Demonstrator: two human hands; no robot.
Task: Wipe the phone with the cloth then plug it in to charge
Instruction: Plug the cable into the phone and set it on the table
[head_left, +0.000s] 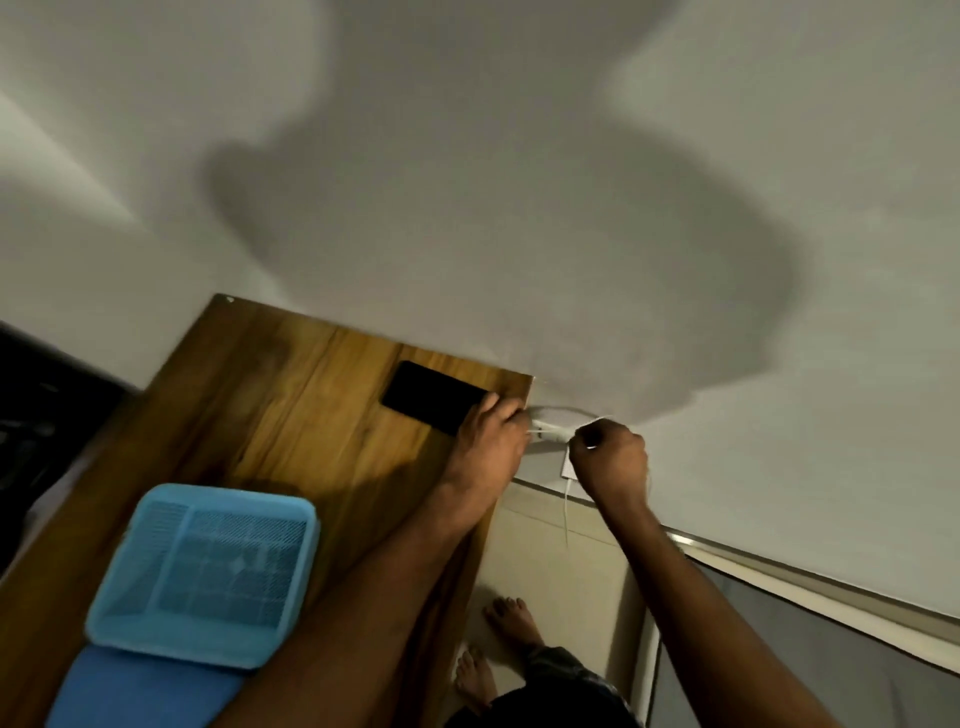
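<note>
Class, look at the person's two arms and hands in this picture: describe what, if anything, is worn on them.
Both forearms are bare up to the picture's edge: no sleeves in view. The left hand and right hand wear no gloves. No watch, bracelet or ring is visible, though the picture is dim and slightly blurred.

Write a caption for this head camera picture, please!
Left hand steadies the black phone on the wooden table while the right hand grips the white charging cable by the wall.

The black phone (434, 397) lies flat, screen dark, at the counter's (291, 410) far right corner; blue cloth (140, 691) lies at the near edge.
</note>
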